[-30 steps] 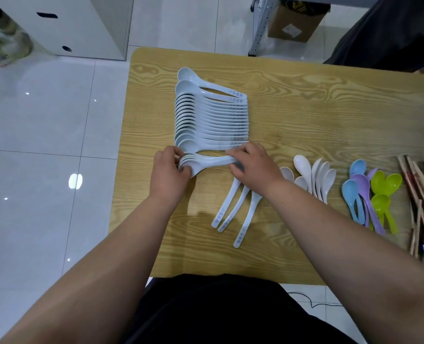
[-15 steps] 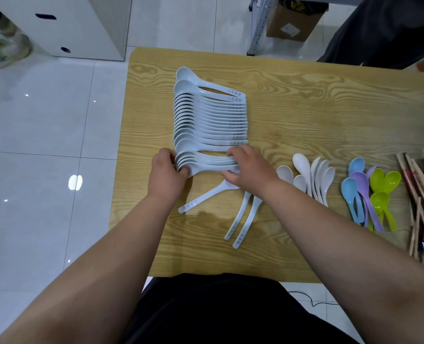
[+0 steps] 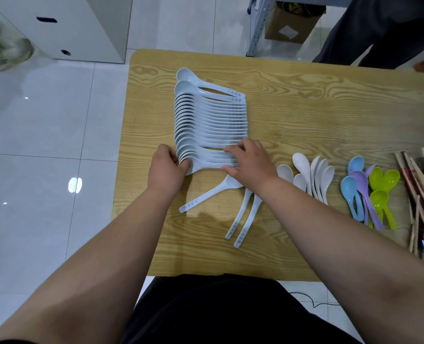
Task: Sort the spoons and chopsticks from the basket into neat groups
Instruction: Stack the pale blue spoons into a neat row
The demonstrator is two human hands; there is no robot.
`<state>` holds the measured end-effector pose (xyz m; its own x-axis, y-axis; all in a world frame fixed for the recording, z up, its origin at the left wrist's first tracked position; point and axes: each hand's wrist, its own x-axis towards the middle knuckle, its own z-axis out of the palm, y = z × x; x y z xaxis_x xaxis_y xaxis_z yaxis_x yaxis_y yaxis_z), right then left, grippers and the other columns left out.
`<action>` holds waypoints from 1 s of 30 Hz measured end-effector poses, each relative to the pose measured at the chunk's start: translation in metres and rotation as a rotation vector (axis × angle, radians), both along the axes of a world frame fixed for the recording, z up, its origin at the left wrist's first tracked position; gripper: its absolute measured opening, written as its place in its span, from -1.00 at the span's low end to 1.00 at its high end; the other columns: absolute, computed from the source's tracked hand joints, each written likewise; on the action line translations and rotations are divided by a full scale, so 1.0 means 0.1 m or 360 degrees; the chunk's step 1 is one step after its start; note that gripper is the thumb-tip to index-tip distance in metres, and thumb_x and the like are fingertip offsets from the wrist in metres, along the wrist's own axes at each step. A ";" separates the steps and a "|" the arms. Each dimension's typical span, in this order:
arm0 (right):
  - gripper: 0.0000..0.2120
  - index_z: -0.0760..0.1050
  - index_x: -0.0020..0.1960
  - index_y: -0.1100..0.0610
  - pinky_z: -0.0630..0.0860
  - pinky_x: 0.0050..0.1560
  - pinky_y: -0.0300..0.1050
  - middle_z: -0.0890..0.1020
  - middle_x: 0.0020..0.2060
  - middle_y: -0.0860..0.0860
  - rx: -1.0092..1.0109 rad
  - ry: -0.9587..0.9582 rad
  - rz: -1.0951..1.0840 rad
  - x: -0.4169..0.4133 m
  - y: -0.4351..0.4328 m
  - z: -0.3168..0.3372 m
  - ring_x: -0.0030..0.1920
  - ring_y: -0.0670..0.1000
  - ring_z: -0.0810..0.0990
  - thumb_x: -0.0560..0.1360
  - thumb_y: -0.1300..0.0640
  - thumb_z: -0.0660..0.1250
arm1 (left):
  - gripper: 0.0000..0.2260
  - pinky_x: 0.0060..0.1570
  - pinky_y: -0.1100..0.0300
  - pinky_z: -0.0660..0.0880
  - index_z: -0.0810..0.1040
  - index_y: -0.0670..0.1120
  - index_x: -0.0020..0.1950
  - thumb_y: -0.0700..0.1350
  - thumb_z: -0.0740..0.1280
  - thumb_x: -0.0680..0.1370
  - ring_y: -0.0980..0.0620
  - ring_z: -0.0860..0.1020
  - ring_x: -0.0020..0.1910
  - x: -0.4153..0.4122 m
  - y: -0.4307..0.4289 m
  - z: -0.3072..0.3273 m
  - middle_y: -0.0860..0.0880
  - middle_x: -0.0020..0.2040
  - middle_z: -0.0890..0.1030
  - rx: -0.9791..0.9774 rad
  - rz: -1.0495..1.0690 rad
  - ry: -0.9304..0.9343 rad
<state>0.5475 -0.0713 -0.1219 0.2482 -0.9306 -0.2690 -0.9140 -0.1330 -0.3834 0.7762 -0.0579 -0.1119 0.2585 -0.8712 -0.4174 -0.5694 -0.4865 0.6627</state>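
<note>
I see a light wooden table (image 3: pixel 330 115) with a long row of pale blue plastic soup spoons (image 3: pixel 211 120) lying near its left edge. The spoons overlap one after another, with bowls to the left and handles to the right. The row runs from the far side toward the near side.

The left hand (image 3: pixel 165 170) is at the near end of the row, on the bowl side. Its fingers are curled round the bowls of the last few spoons. The right hand (image 3: pixel 252 162) is at the same end, on the handle side. Its fingers are bent over the handle tips and its thumb sits just below them, so it pinches those handles.

One loose pale blue spoon (image 3: pixel 206 194) lies slanted just near of the row. Its bowl is under the right hand and its handle points to the near left corner. Two more loose pale blue spoons (image 3: pixel 245 219) lie side by side, with their handles pointing at the near edge and their bowls hidden under the right wrist.

Just right of that wrist is a bunch of white plastic spoons (image 3: pixel 315 177). Next come small sky blue spoons (image 3: pixel 352 192), purple spoons (image 3: pixel 362 184) and lime green spoons (image 3: pixel 382 184), all touching. A loose pile of wooden chopsticks (image 3: pixel 419 189) lies at the right edge, crossing each other.
</note>
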 end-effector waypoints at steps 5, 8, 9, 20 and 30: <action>-0.58 0.49 0.35 0.00 0.42 0.22 0.05 0.49 0.13 0.06 -0.0116 0.0077 -0.0013 0.06 -0.05 0.01 0.21 0.12 0.42 0.54 -0.12 0.36 | -0.67 -0.32 0.22 0.36 0.42 -0.07 0.06 0.06 0.47 0.49 0.14 0.48 -0.23 -0.01 -0.02 0.00 0.07 -0.12 0.51 0.0041 0.0007 0.0019; -0.62 0.50 0.31 0.03 0.44 0.15 0.04 0.49 0.09 0.09 -0.0155 0.0078 -0.0013 0.08 -0.04 -0.01 0.17 0.14 0.43 0.54 -0.07 0.37 | -0.64 -0.31 0.21 0.39 0.42 -0.08 0.07 0.05 0.50 0.47 0.10 0.49 -0.24 -0.01 -0.03 0.00 0.04 -0.12 0.52 0.0063 0.0057 0.0067; -0.64 0.51 0.29 0.05 0.46 0.13 0.05 0.49 0.07 0.09 -0.0174 0.0067 -0.0018 0.09 -0.02 -0.02 0.15 0.15 0.43 0.54 -0.04 0.39 | -0.62 -0.30 0.21 0.41 0.42 -0.08 0.07 0.04 0.52 0.45 0.08 0.51 -0.23 -0.01 -0.02 0.00 0.03 -0.12 0.54 0.0058 0.0078 0.0094; -0.70 0.57 0.19 0.12 0.50 -0.03 0.04 0.53 -0.04 0.12 -0.0367 0.0068 -0.0059 0.10 0.05 -0.11 0.04 0.18 0.50 0.49 0.09 0.46 | -0.62 -0.17 0.25 0.46 0.42 -0.07 0.03 -0.06 0.57 0.40 0.09 0.51 -0.19 -0.01 0.16 -0.03 0.03 -0.11 0.53 0.0070 0.0198 0.0273; -0.67 0.56 0.22 0.15 0.54 0.01 0.12 0.56 0.01 0.13 -0.0387 0.0054 -0.0060 0.10 0.09 -0.08 0.07 0.21 0.53 0.47 0.14 0.44 | -0.82 -0.24 0.12 0.33 0.43 -0.04 -0.01 -0.01 0.37 0.52 -0.01 0.45 -0.14 -0.18 0.74 -0.14 0.03 -0.08 0.48 -0.0093 -0.0735 -0.0342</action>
